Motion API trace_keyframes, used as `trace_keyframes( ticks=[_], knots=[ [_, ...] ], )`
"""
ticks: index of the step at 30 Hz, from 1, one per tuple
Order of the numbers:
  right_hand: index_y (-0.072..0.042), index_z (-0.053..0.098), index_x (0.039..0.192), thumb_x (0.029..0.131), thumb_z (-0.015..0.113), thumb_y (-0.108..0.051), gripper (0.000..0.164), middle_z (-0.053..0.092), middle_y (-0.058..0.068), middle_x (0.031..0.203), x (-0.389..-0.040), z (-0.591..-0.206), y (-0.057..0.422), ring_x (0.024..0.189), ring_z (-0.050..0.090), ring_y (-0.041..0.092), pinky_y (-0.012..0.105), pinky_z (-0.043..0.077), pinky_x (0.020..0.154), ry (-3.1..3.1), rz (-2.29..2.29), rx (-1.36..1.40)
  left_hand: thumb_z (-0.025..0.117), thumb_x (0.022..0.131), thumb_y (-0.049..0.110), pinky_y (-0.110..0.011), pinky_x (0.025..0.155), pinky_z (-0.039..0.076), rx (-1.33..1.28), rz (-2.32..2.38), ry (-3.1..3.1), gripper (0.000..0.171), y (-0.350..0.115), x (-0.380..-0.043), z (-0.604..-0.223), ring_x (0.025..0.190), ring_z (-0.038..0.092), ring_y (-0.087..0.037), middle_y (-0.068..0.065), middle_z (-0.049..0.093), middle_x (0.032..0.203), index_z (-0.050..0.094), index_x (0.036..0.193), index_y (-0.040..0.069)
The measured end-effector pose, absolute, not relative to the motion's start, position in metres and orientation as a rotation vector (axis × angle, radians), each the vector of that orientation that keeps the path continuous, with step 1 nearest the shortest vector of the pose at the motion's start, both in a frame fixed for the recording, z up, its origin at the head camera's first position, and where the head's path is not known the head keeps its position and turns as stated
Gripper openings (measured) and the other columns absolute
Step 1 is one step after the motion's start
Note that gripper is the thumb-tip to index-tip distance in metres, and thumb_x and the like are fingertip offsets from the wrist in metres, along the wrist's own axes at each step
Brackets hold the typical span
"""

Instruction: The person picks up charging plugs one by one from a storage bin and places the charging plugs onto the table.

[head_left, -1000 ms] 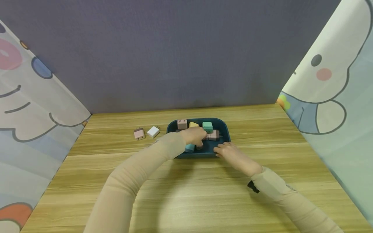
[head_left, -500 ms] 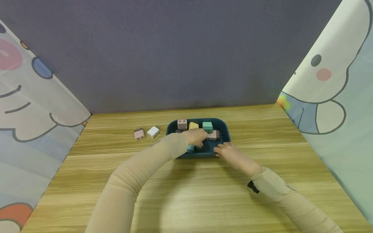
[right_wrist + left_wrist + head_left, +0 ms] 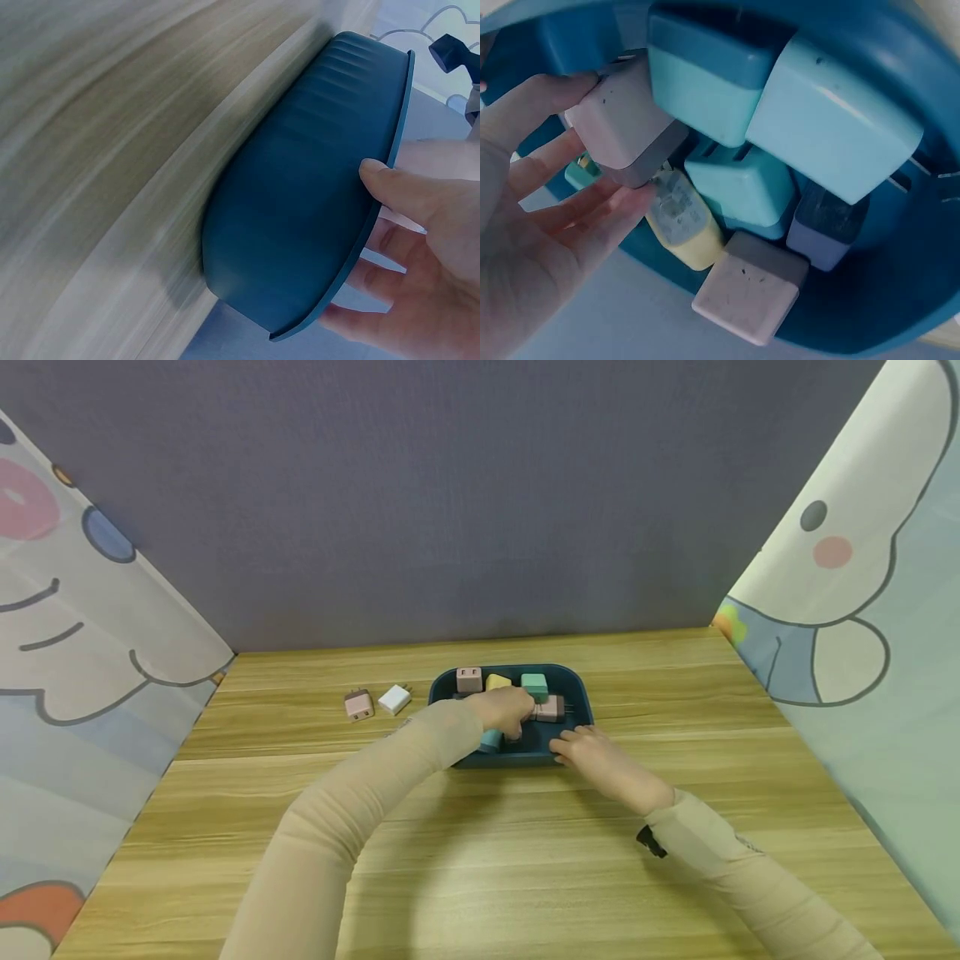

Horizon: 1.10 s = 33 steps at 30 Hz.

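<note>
My left hand (image 3: 501, 708) reaches into a dark blue plastic bin (image 3: 517, 762). In the left wrist view its thumb and fingers grip a pink USB wall charger (image 3: 619, 112) with a mauve end. Around that charger lie other chargers: a two-tone teal one (image 3: 705, 82), a light blue one (image 3: 832, 116), a yellow one (image 3: 686, 225), another pink one (image 3: 750, 289) and a purple one (image 3: 829, 225). My right hand (image 3: 600, 760) holds the bin's near right rim. From the right wrist, its thumb (image 3: 375, 171) shows pressed on the outer wall, fingers over the other side.
Left of the bin, a pink and brown charger (image 3: 358, 705) and a white charger (image 3: 394, 699) lie on the wooden table (image 3: 480, 877). A grey panel (image 3: 480, 510) rises behind the table, with cartoon-printed sheets along both sides.
My left hand has shifted only slightly within the bin, its fingers still on the pink charger. The right hand and the bin have stayed in place.
</note>
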State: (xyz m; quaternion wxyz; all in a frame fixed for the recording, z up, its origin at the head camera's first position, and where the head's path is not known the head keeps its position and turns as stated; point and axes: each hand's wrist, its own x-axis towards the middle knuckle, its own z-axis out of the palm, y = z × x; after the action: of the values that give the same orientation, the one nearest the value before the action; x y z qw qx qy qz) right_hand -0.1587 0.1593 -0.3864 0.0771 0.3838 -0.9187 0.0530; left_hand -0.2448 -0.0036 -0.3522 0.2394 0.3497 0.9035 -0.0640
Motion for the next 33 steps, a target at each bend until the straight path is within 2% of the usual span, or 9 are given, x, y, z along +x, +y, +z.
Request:
trace_keyframes(
  ticks=[6,12,17,22,24,29,33],
  knots=[
    [-0.013,0.056,0.077,0.079,0.064,-0.011,0.009,0.055,0.000,0.071,-0.158,-0.386,0.159,0.065,0.051,0.018,0.039,0.045,0.070,-2.761,0.161,1.145,0.060,0.082,0.014,-0.023,0.056,0.037,0.968,-0.139,2.479,0.005,-0.007,-0.247,-0.344,0.066,0.044,-0.012,0.001,0.054,0.082,0.058,0.085,0.011],
    [-0.012,0.057,0.079,0.080,0.063,-0.011,0.007,0.056,0.001,0.074,-0.158,-0.384,0.159,0.069,0.053,0.019,0.043,0.046,0.075,-2.781,0.168,1.142,0.062,0.081,0.015,-0.024,0.066,0.044,0.979,-0.080,2.499,0.019,-0.009,-0.246,-0.338,0.079,0.049,-0.013,-0.001,0.056,0.096,0.062,0.099,0.010],
    [-0.011,0.058,0.081,0.080,0.063,-0.010,0.005,0.057,0.001,0.074,-0.158,-0.384,0.159,0.069,0.053,0.019,0.042,0.046,0.074,-2.767,0.160,1.151,0.063,0.081,0.018,-0.025,0.072,0.044,0.967,-0.007,2.523,0.026,-0.012,-0.245,-0.332,0.086,0.049,-0.013,-0.002,0.053,0.103,0.062,0.105,0.009],
    [-0.011,0.059,0.083,0.079,0.064,-0.010,0.006,0.058,0.002,0.075,-0.158,-0.384,0.159,0.069,0.054,0.019,0.042,0.046,0.074,-2.763,0.157,1.157,0.063,0.082,0.022,-0.025,0.066,0.041,0.972,0.024,2.532,0.019,-0.017,-0.242,-0.327,0.082,0.045,-0.013,0.000,0.049,0.099,0.062,0.098,0.011],
    [-0.011,0.059,0.083,0.080,0.063,-0.010,0.006,0.058,0.002,0.075,-0.158,-0.384,0.160,0.070,0.054,0.019,0.042,0.046,0.075,-2.775,0.158,1.154,0.062,0.082,0.022,-0.025,0.063,0.037,0.983,0.025,2.537,0.013,-0.019,-0.241,-0.325,0.078,0.041,-0.014,-0.001,0.048,0.094,0.061,0.090,0.011],
    [-0.012,0.057,0.081,0.080,0.063,-0.010,0.006,0.056,0.001,0.073,-0.158,-0.384,0.160,0.068,0.052,0.018,0.040,0.046,0.073,-2.786,0.168,1.154,0.062,0.082,0.022,-0.024,0.059,0.033,1.003,0.050,2.560,0.011,-0.023,-0.240,-0.320,0.074,0.037,-0.013,-0.001,0.045,0.088,0.056,0.079,0.012],
    [-0.013,0.057,0.079,0.079,0.064,-0.011,0.008,0.055,0.000,0.071,-0.158,-0.384,0.160,0.065,0.050,0.017,0.037,0.045,0.069,-2.775,0.168,1.156,0.060,0.082,0.017,-0.022,0.058,0.033,1.018,0.081,2.574,0.007,-0.027,-0.240,-0.318,0.073,0.038,-0.013,-0.002,0.045,0.087,0.057,0.081,0.011]
  ],
)
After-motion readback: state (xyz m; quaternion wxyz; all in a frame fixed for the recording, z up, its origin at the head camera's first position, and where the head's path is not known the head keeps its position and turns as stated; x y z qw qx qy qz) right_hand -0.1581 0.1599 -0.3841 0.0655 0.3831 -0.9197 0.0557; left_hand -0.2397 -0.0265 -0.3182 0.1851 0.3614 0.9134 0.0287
